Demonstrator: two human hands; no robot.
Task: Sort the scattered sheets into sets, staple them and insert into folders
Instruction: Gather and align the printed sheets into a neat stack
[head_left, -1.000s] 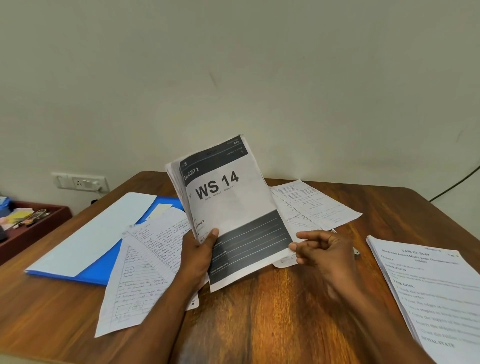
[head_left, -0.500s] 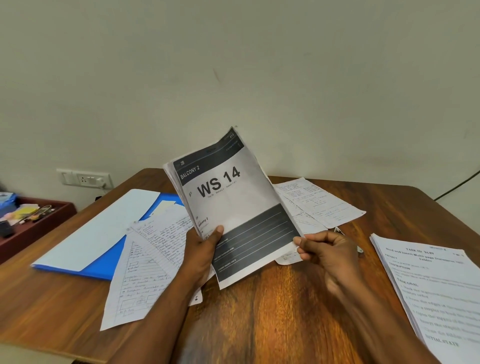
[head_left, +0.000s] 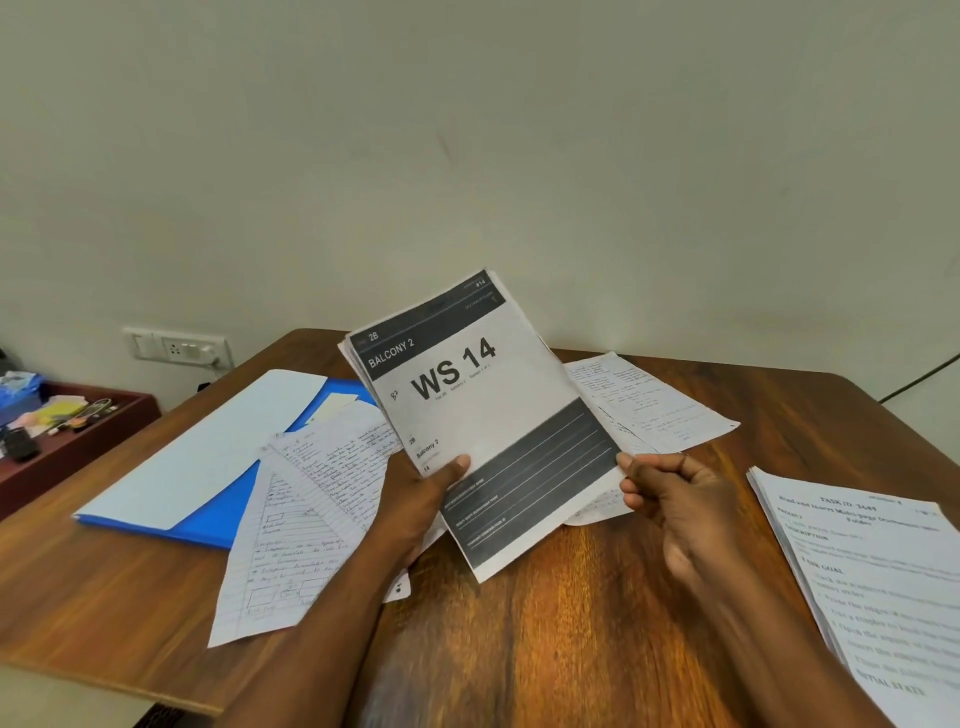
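My left hand holds a stack of printed sheets headed "BALCONY 2, WS 14" upright above the table, thumb on the front. My right hand is at the stack's lower right edge with fingers curled, fingertips touching the paper's edge. Handwritten lined sheets lie under my left forearm. More handwritten sheets lie behind the stack. A blue folder with a pale sheet on it lies at the left. A typed set lies at the right.
The wooden table stands against a plain wall. A dark red tray with small stationery sits off the table's left side. A wall socket is behind it, and a black cable runs down at the far right.
My right hand has moved left to the lower right edge of the WS 14 stack. The stack stands a little more upright in my left hand.
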